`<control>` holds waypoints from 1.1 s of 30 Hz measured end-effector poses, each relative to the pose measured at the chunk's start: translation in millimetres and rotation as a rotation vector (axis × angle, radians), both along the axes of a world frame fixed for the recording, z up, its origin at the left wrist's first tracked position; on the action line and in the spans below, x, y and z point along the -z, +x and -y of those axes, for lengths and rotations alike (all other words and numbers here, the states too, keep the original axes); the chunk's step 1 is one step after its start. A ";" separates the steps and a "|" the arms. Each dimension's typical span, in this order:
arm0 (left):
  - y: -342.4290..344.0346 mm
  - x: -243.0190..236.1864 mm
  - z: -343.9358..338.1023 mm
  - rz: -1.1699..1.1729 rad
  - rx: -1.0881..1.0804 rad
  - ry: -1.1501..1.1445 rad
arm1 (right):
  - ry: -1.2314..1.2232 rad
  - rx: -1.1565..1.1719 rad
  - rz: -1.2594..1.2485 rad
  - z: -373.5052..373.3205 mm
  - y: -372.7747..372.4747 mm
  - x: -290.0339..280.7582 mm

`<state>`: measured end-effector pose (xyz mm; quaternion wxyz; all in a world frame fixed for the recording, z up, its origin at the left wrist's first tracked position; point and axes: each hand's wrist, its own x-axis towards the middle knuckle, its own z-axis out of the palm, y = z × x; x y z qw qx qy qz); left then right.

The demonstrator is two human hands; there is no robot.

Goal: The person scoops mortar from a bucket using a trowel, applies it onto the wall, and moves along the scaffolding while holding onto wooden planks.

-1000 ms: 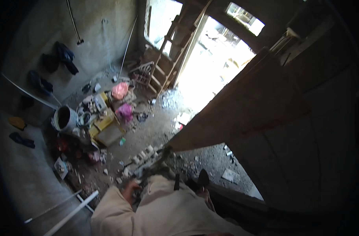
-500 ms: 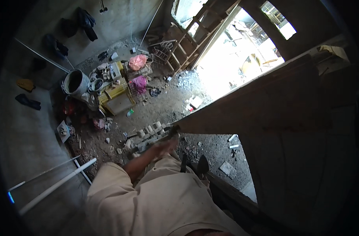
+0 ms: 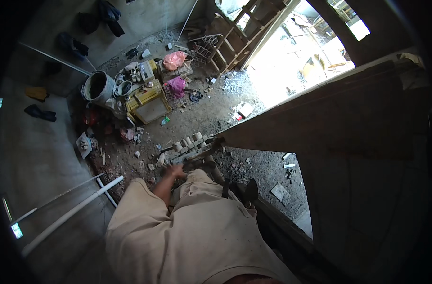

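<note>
My left hand (image 3: 176, 171) hangs low in front of my body, beside a rough wooden board (image 3: 207, 151). Its fingers are small and unclear, so their grip cannot be made out. Just past the board, several pale cylinder-shaped blocks (image 3: 187, 141) lie in a row with flat grey pieces near them. At the right side of my waist, a dark upright strip (image 3: 226, 189) and a dark leaf-shaped object (image 3: 250, 190) stick up. My right hand does not show.
Below, the floor (image 3: 197, 113) is strewn with rubble. A yellow crate (image 3: 152, 110), a bucket (image 3: 98, 87) and pink bags stand at the far left. A wooden ladder (image 3: 230, 45) leans by the bright doorway. White pipes (image 3: 83, 210) jut from the left wall; a concrete slab (image 3: 320, 123) rises at right.
My left hand has drawn back leftward, from near the slab's tip to the left end of the board. The whole view has shifted slightly.
</note>
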<state>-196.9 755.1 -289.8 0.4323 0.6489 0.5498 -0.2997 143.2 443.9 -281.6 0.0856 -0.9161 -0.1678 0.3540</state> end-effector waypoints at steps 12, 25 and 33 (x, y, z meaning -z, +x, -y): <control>-42.6 71.9 -26.0 0.331 -0.546 0.224 | 0.014 -0.137 -0.089 -22.1 0.0 1.2; 34.1 -4.9 -7.3 0.312 -0.030 0.239 | 0.031 -0.192 -0.080 -27.5 15.1 19.5; -74.3 13.3 60.0 -0.030 1.076 0.049 | 0.082 -0.281 -0.118 -20.2 25.6 41.3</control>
